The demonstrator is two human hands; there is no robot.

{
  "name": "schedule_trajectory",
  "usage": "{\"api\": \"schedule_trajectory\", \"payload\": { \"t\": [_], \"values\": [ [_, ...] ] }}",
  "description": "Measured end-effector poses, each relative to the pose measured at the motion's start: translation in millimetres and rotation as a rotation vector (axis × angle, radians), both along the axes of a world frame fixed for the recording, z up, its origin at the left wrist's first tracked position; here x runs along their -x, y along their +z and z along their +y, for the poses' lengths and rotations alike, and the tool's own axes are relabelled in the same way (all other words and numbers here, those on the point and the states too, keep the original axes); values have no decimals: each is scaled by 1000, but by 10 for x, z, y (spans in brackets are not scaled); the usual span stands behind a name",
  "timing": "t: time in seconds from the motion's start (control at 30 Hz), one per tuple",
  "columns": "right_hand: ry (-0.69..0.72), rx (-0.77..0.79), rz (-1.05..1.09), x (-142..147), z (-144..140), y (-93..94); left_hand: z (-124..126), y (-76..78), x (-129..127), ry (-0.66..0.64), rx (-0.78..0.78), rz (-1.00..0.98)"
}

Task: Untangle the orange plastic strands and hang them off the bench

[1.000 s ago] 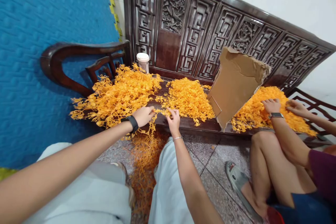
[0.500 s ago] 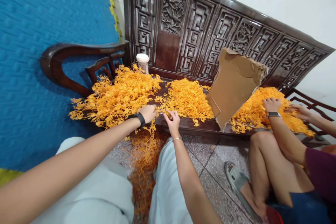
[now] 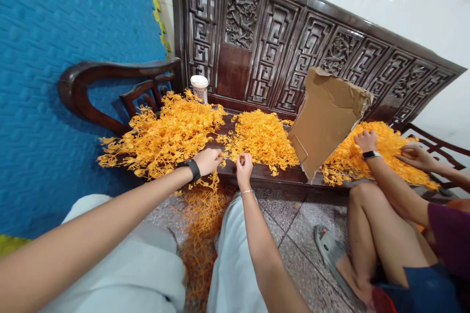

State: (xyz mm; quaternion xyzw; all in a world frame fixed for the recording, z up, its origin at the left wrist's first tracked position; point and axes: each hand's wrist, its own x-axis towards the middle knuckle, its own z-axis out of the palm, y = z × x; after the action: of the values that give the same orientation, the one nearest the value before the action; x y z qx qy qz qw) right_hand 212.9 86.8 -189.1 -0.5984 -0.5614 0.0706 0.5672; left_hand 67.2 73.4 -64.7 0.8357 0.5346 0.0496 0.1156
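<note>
My left hand, with a black watch on its wrist, is closed in a pinch at the bench's front edge. A thin bit of an orange plastic piece shows at its fingertips. Just to the right, my right hand, wearing a thin bracelet, has its fingers curled together; what they hold is hidden. A tangled heap of branching orange plastic pieces lies left of my hands. Behind and right of them sits a heap of smaller loose orange pieces. Orange strands hang over the edge below my left hand.
A dark carved wooden bench bears the heaps. A white-lidded cup stands at the back. A cardboard sheet leans upright before another orange heap, where a co-worker's hands are. Orange stems pile on the floor between my knees.
My right hand's thumb and fingers, apart before, have come together. My left hand has shifted slightly right and down. The co-worker's nearer hand has moved left, and the farther one has opened out.
</note>
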Motion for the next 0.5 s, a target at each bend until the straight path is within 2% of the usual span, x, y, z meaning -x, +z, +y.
{"api": "schedule_trajectory", "payload": {
  "t": [0.2, 0.33, 0.5],
  "values": [
    [25, -28, 24, 18, 3, 6, -298, -80, 109, -8, 18, 14],
    [-147, -33, 190, -13, 41, 11, -558, -50, 203, -11, 28, 8],
    [-26, -15, 144, -27, 38, 15, -698, -5, 437, -13, 71, -87]
  ]
}}
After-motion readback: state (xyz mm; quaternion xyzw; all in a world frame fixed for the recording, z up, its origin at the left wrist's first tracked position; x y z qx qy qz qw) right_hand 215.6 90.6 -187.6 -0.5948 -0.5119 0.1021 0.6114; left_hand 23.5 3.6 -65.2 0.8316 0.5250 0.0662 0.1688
